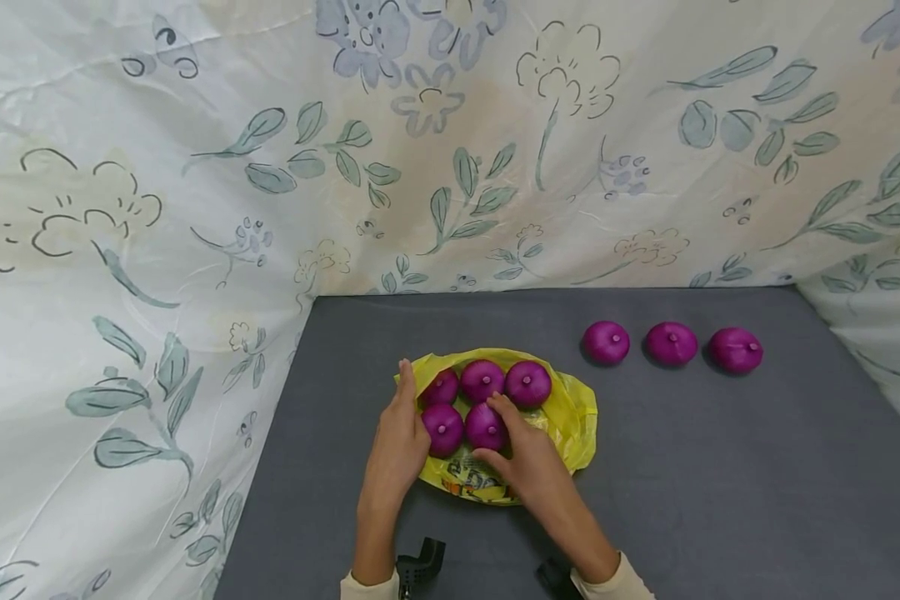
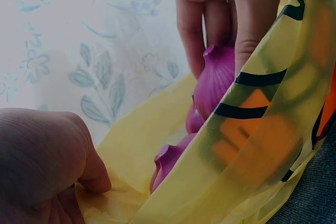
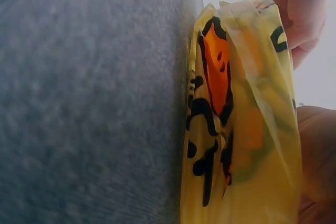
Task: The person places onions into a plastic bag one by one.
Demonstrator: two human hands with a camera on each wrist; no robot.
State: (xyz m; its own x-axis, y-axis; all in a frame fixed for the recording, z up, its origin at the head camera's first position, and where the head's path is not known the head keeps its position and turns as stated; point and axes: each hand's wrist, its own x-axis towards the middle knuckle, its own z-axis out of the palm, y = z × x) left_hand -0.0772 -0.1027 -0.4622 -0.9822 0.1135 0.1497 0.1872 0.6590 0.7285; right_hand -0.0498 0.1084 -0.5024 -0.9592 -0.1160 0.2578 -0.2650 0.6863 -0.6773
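My right hand (image 1: 531, 457) grips a purple onion (image 1: 485, 427) with thumb and fingers, inside the opened yellow plastic bag (image 1: 581, 417). The left wrist view shows these fingers coming down around the onion (image 2: 216, 74) from above. At the bag's left side, my left hand (image 1: 399, 446) holds the rim, its thumb inside and its fingers extending along the outside. Close by its thumb sits another onion (image 1: 442, 430). Several more onions, such as one at the back (image 1: 482, 381), lie in the bag. In the right wrist view the printed bag wall (image 3: 252, 129) hides most of them.
Three onions stand in a row at the back right of the grey table (image 1: 705, 483): a left one (image 1: 606, 342), a middle one (image 1: 671, 344) and a right one (image 1: 735, 350). A flowered cloth (image 1: 495, 208) hangs behind the table and along its left side.
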